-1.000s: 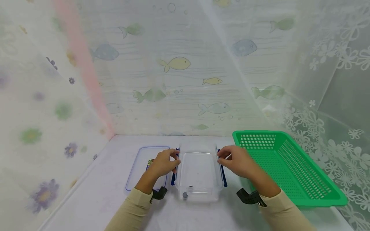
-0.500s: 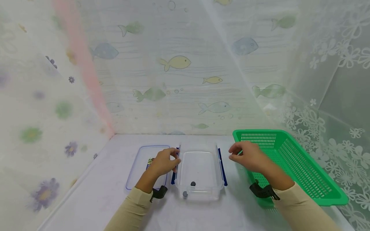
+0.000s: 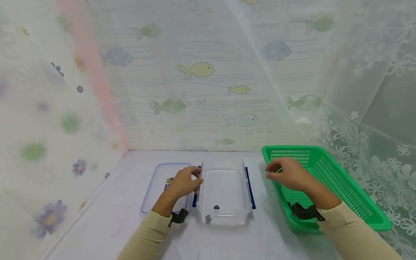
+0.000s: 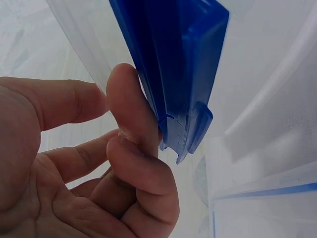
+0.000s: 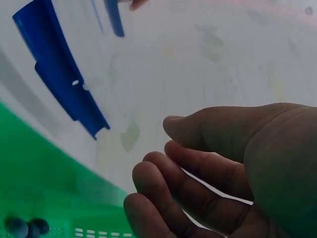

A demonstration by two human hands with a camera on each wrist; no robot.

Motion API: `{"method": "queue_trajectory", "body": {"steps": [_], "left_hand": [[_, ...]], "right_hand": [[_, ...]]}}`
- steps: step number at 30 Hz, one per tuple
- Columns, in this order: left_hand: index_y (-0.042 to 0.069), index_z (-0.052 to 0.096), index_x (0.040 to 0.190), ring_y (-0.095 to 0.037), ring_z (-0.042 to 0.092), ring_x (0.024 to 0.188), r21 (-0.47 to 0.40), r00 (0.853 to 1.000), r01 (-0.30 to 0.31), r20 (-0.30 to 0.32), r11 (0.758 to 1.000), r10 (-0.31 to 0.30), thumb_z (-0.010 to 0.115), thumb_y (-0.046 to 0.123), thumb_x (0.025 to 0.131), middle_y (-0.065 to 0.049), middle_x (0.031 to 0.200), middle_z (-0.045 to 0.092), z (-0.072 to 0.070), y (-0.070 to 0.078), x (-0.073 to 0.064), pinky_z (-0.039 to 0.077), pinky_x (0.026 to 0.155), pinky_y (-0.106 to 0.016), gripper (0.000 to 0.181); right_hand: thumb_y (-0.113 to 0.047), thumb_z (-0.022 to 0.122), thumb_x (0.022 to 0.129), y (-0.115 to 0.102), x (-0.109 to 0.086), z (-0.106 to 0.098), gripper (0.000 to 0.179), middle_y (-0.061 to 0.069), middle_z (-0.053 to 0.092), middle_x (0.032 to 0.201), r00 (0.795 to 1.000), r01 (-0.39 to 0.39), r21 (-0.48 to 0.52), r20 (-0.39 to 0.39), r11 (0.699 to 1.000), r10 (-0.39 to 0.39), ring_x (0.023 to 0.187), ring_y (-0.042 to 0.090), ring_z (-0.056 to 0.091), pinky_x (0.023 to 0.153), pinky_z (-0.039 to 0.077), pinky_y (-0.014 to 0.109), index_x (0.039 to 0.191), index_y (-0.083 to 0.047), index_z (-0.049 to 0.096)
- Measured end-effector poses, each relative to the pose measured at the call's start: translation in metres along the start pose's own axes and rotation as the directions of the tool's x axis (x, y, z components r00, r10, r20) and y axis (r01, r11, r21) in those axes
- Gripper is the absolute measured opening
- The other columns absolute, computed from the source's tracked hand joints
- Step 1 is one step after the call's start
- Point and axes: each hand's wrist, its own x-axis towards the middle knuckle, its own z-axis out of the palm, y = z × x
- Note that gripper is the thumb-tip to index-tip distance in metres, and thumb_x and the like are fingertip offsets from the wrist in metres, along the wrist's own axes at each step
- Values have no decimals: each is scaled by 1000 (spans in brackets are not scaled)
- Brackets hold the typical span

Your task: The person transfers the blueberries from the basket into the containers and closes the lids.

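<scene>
A clear plastic food container [image 3: 222, 187] with blue side clips [image 3: 249, 187] stands in the middle of the table. My left hand [image 3: 184, 182] pinches its left rim between thumb and fingers; in the left wrist view the fingers [image 4: 131, 106] lie beside a blue clip [image 4: 176, 64]. Near the container's front end sit small dark round things [image 3: 216, 207], their kind too small to tell. My right hand [image 3: 287, 174] hovers above the left edge of a green plastic basket [image 3: 357, 225]. Its fingers [image 5: 148, 178] are loosely curled, with nothing between them.
A clear lid with a blue rim [image 3: 152, 187] lies left of the container, partly behind my left hand. A small colourful label [image 3: 168, 182] shows on it. In the right wrist view, several dark round things [image 5: 17, 227] sit in the basket. Patterned curtains surround the table.
My right hand has come away from the container's right side and moved right, over the basket's edge. One dark round thing in the container shifted slightly. The left hand stays put.
</scene>
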Motion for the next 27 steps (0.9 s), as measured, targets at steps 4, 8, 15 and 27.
{"method": "queue_trajectory", "body": {"steps": [4,8,15,27], "left_hand": [[8,63,137,-14,67,60,-5,1000,-7,4,1000,7,69,19,99,-6,113,67,0,1,0,51,59,-30,41],[8,63,137,-14,67,60,-11,1000,-3,3,1000,3,69,19,98,-7,113,67,-1,1,0,51,59,-30,41],[8,63,137,-14,68,59,-6,1000,6,-2,1000,-6,70,22,98,-6,112,67,-1,1,0,52,60,-31,42],[8,63,138,-14,68,59,3,1000,3,5,1000,-3,70,21,98,-6,114,67,-1,3,-1,49,58,-30,42]], "right_hand": [[-24,75,94,10,0,-4,19,1,73,101,1000,-2,-4,9,1000,2,93,20,66,74,56,35,109,-12,76],[-24,74,96,20,0,-7,23,4,73,103,1000,-10,9,28,1000,10,92,21,67,72,55,35,112,-8,75],[-23,72,97,34,2,-12,26,6,71,103,996,-62,56,75,997,58,83,22,68,68,56,34,115,-4,72],[-19,69,97,62,12,-10,25,15,73,101,989,-85,60,128,995,77,86,27,70,69,58,37,113,1,72]]}}
